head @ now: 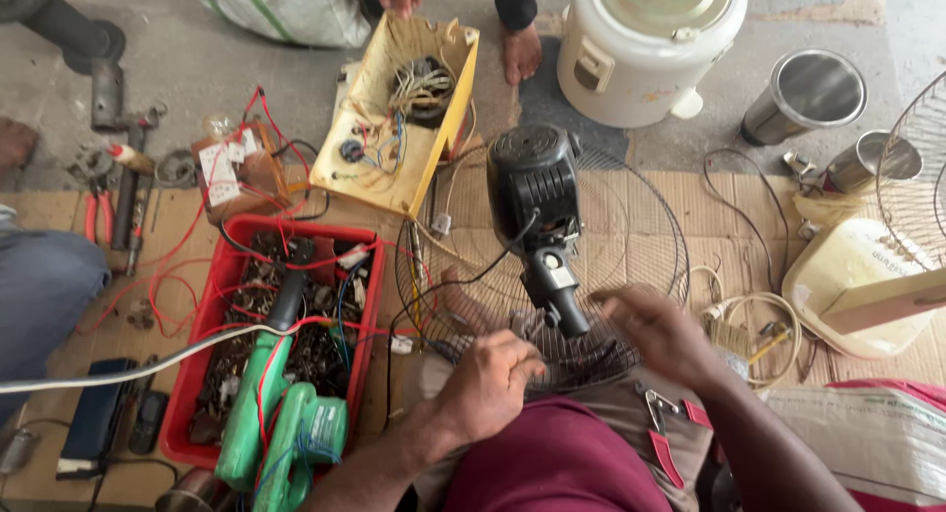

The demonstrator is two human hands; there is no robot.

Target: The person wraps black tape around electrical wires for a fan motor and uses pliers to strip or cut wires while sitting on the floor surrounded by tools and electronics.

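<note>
Fan motor (535,192), black and blocky, is seen lying on the round wire fan guard (631,226) spread over cardboard on the floor, its neck (557,295) pointing toward the person. It is judged heavy for its size and rigid; the plastic housing looks smooth, so a firm hold around the neck or under the body would be safest, while the thin wire guard beneath would likely flex if lifted by its edge. The left hand (490,386) is curled at the near rim of the guard, just below the motor's neck, fingers bent as if pinching something small; what is pinched cannot be told. The right hand (658,332) is blurred beside the neck, fingers partly bent, its grip unclear.

Left of the motor, a red crate (212,315) is filled with dark screws and scrap parts, with two green power tools (281,423) resting across it. Beyond the motor, a yellow casing (434,147) holds loose wiring. To the motor's far right, a white rice cooker (645,44) and steel cups (803,93) stand.
</note>
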